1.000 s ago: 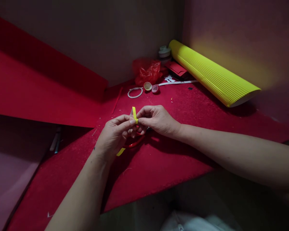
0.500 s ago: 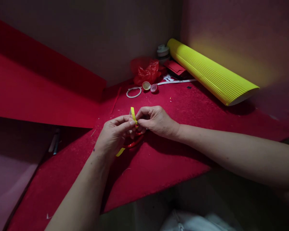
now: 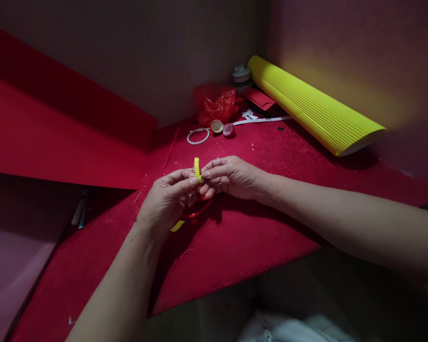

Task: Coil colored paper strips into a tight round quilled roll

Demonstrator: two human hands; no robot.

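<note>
A narrow strip of yellow corrugated paper stands up between my two hands. My left hand pinches it between thumb and fingers, near its lower part. From the other side, the fingertips of my right hand close on the same strip, thumb and forefinger meeting at its edge. Below the hands lies a red curved handle, partly covered by my left hand; the rest of that tool is hidden. Another yellow strip piece shows beneath my left wrist on the red table.
A large roll of yellow corrugated paper lies at the back right. Behind my hands are a white ring coil, a small opened round container, a red plastic bag and a lidded bottle. A red sheet slopes at left.
My right hand's fingers have shifted and opened out slightly along the yellow strip, which now stands more upright. My left hand stays nearly in place.
</note>
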